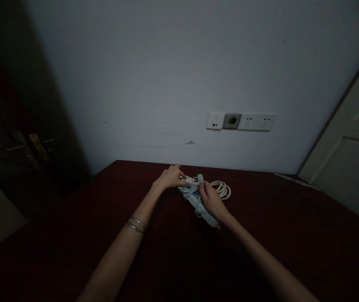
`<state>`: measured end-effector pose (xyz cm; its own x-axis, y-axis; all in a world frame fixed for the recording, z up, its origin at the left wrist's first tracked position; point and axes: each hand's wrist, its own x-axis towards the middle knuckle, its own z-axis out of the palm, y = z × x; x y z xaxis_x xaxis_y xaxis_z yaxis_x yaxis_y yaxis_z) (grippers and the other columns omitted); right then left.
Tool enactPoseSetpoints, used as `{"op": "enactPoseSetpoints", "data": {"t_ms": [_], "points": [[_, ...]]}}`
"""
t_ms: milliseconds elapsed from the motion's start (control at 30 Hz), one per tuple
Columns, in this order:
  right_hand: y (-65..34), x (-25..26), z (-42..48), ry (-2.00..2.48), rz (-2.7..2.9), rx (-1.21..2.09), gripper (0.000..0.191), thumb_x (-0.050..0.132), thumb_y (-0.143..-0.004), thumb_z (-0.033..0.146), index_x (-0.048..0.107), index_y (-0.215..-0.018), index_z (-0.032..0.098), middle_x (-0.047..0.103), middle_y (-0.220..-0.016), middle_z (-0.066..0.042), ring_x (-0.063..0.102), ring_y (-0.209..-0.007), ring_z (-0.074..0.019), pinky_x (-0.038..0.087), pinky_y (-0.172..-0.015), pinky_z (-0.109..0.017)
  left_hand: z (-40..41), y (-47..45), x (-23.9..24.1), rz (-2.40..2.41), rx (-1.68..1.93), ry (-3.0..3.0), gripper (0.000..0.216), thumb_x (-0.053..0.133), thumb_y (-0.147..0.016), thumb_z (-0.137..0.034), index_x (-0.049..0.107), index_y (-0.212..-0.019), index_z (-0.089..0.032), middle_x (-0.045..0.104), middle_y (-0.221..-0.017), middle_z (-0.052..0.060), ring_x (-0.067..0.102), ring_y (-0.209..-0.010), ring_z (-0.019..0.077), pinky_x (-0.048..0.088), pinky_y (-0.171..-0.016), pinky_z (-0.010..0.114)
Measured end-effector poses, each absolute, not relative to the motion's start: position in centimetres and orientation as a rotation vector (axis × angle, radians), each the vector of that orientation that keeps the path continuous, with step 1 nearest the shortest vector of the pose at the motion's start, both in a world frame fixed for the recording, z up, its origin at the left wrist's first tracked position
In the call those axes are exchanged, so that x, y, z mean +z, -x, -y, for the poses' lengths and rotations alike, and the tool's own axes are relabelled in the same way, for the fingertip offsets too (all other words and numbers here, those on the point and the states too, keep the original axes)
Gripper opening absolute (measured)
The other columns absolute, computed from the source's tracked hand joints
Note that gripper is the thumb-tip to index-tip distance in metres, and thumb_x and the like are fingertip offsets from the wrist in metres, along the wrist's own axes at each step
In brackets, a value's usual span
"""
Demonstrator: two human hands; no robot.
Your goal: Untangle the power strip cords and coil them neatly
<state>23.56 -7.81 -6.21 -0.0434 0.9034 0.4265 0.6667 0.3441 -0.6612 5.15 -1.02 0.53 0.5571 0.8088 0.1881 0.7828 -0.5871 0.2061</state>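
Note:
A white power strip lies slantwise on the dark red table, with pale cord wound around it and a blue patch on its face. My left hand grips the strip's far end, thumb and fingers on either side of it. Between the fingers of my right hand is a light grey plug, held just above the strip. Beside that hand, a coil of white cord rests on the table. My fingers hide part of the strip and cord.
The dark red tabletop runs up to a pale wall. Wall sockets and a dark switch plate sit above its back edge. A dark door with a handle stands at left, a white panelled door at right.

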Motion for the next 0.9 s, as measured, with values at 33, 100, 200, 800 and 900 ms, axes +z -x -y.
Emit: {"op": "enactPoseSetpoints", "data": {"t_ms": [33,100,200,800,900], "points": [[-23.5,-6.2,7.9,1.409,1.779,0.356,0.033,0.03,-0.091,0.034,0.049,-0.108,0.013,0.063,-0.097,-0.014,0.059,-0.09,-0.0216,0.04,-0.079,-0.03,1.2,-5.3,0.6,-1.422,0.382,-2.662,0.044,0.066,-0.065,-0.052,0.069,-0.099,-0.024,0.042,-0.134,0.013,0.038,-0.122,0.0335,0.033,-0.098,0.044],[-23.3,-6.2,7.9,1.433,1.77,0.35,0.032,0.031,-0.091,0.033,0.048,-0.108,0.013,0.063,-0.094,-0.013,0.06,-0.088,-0.0212,0.04,-0.076,-0.029,1.7,-5.8,0.6,-1.509,0.327,-2.623,0.038,0.068,-0.064,-0.045,0.07,-0.096,-0.025,0.041,-0.135,0.013,0.035,-0.123,0.0362,0.029,-0.098,0.053],[-23.2,-6.2,8.0,1.46,1.762,0.342,0.031,0.031,-0.091,0.033,0.046,-0.108,0.012,0.063,-0.091,-0.013,0.06,-0.083,-0.0212,0.04,-0.073,-0.029,2.5,-6.7,0.8,-1.622,0.264,-2.572,0.031,0.07,-0.063,-0.036,0.07,-0.092,-0.024,0.032,-0.142,0.012,0.02,-0.13,0.0422,0.015,-0.097,0.067],[-22.9,-5.7,8.6,1.373,1.631,0.454,0.031,0.034,-0.089,0.036,0.04,-0.109,0.013,0.062,-0.097,-0.015,0.06,-0.087,-0.0226,0.042,-0.077,-0.032,1.6,-6.8,-0.4,-1.22,0.245,-2.989,0.02,0.046,-0.082,-0.023,0.061,-0.089,-0.013,0.065,-0.093,0.014,0.057,-0.099,0.0256,0.029,-0.1,0.042],[-23.0,-5.7,8.5,1.324,1.61,0.51,0.032,0.036,-0.088,0.038,0.043,-0.108,0.014,0.063,-0.094,-0.011,0.059,-0.085,-0.0211,0.042,-0.077,-0.032,1.8,-6.9,-0.5,-1.201,0.245,-3.015,0.019,0.043,-0.083,-0.021,0.059,-0.091,-0.013,0.066,-0.089,0.013,0.06,-0.09,0.024,0.025,-0.101,0.046]]}}
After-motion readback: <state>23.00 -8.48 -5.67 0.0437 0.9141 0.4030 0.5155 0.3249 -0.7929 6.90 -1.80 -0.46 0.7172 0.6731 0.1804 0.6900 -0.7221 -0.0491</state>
